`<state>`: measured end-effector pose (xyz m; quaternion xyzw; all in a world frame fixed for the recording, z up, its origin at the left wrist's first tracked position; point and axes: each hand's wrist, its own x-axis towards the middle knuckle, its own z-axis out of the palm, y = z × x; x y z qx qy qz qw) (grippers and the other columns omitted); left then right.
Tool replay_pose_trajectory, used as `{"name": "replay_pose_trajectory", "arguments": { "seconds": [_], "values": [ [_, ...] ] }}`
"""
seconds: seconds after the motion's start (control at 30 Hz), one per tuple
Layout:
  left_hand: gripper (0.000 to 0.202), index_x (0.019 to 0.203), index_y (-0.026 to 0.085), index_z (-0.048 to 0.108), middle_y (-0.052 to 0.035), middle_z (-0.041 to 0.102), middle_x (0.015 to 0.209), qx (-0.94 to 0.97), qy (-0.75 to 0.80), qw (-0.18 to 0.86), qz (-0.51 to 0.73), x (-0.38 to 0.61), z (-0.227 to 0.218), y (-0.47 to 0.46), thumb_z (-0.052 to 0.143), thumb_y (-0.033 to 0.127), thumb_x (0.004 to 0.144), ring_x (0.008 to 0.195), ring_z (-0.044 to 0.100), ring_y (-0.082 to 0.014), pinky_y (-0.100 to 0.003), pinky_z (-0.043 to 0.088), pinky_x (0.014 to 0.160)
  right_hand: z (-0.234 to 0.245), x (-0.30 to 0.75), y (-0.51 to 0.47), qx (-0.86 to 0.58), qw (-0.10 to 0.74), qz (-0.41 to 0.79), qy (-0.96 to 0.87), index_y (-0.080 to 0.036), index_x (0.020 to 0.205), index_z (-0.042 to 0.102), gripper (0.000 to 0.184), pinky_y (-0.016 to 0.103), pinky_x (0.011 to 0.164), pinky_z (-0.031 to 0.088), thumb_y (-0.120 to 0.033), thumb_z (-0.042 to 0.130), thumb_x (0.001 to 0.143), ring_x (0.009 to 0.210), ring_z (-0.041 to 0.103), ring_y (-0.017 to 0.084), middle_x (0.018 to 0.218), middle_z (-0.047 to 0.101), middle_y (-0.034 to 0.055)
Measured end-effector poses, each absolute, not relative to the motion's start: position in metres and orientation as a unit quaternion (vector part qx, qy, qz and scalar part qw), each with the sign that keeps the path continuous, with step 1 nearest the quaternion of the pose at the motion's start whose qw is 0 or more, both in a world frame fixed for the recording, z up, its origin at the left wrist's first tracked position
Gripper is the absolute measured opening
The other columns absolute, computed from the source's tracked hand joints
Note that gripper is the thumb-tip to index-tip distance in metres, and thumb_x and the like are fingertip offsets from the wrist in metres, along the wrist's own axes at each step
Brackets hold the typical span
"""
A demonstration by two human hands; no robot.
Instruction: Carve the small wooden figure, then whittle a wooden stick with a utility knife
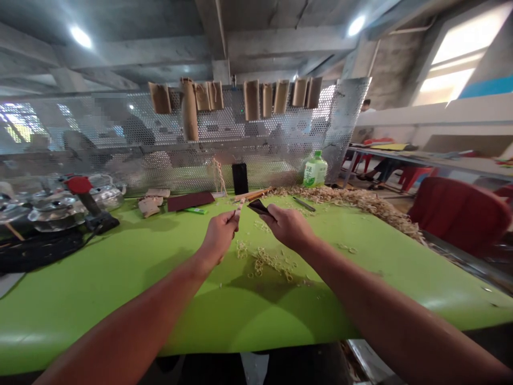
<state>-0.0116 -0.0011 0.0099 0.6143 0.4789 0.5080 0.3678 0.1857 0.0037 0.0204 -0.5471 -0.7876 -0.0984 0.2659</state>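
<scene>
My left hand (221,233) is closed around a thin pale wooden stick (239,209) that points up and to the right. My right hand (289,226) is closed on a dark folded piece of sandpaper (259,207), its tip almost touching the stick's end. Both hands hover above the green table (120,278). Curled wood shavings (266,261) lie on the table just below the hands.
A perforated metal screen (256,144) with hanging brown strips stands at the back. A black phone (240,178), a green drink bottle (315,170), a dark red sheet (191,201) and a long heap of shavings (360,200) lie behind. Metal lids and a red-topped tool (82,190) sit left; red chair (460,216) right.
</scene>
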Motion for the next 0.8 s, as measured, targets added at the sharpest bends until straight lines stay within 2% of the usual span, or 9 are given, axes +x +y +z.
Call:
{"name": "replay_pose_trajectory", "arguments": {
  "seconds": [0.1,0.23,0.3,0.5,0.7,0.8],
  "values": [
    [0.032,0.069,0.018,0.053,0.0062,0.035,0.052,0.638,0.481,0.347,0.492,-0.007,0.008,-0.006,0.053,0.044,0.087,0.043,0.024,-0.0067,-0.022,0.017,0.045,0.018,0.184,0.004,-0.534,0.272,-0.090,-0.796,-0.018,0.094,0.063,0.039,0.029,0.053,0.016,-0.047,0.037,0.098,0.052,0.042,0.013,0.066,0.061,0.0047],
    [0.025,0.077,0.016,0.062,0.0026,0.047,0.056,0.711,0.473,0.280,0.439,0.003,-0.002,-0.014,0.051,0.036,0.087,0.049,0.035,-0.0098,-0.024,0.024,0.049,0.015,0.178,0.004,-0.529,0.252,-0.094,-0.805,-0.018,0.096,0.062,0.036,0.029,0.053,0.015,-0.044,0.037,0.098,0.053,0.044,0.013,0.068,0.064,0.0053],
    [0.026,0.075,0.015,0.063,0.0013,0.050,0.058,0.741,0.468,0.266,0.401,0.009,-0.006,-0.017,0.050,0.034,0.087,0.053,0.038,-0.0111,-0.025,0.026,0.052,0.016,0.175,0.003,-0.538,0.229,-0.099,-0.805,-0.018,0.096,0.062,0.033,0.029,0.054,0.016,-0.041,0.038,0.098,0.054,0.046,0.014,0.070,0.065,0.0057],
    [0.033,0.063,0.018,0.052,0.0034,0.044,0.053,0.727,0.490,0.307,0.371,0.012,-0.005,-0.018,0.048,0.041,0.087,0.050,0.037,-0.0109,-0.026,0.025,0.051,0.017,0.178,0.002,-0.521,0.208,-0.108,-0.821,-0.019,0.097,0.062,0.034,0.028,0.055,0.018,-0.043,0.038,0.099,0.056,0.048,0.014,0.073,0.067,0.0061],
    [0.032,0.065,0.018,0.053,0.0041,0.042,0.052,0.684,0.517,0.301,0.417,-0.004,-0.001,-0.005,0.050,0.042,0.086,0.048,0.033,-0.0098,-0.025,0.023,0.049,0.018,0.184,0.003,-0.528,0.270,-0.089,-0.800,-0.018,0.098,0.061,0.038,0.028,0.053,0.017,-0.047,0.037,0.098,0.054,0.045,0.015,0.071,0.065,0.0065],
    [0.032,0.065,0.019,0.052,0.0057,0.038,0.049,0.646,0.522,0.326,0.452,-0.011,0.002,0.000,0.052,0.043,0.085,0.044,0.029,-0.0086,-0.024,0.020,0.047,0.021,0.187,0.004,-0.544,0.286,-0.072,-0.785,-0.017,0.098,0.060,0.038,0.028,0.053,0.017,-0.047,0.037,0.097,0.053,0.044,0.015,0.069,0.063,0.0061]
  ]
}}
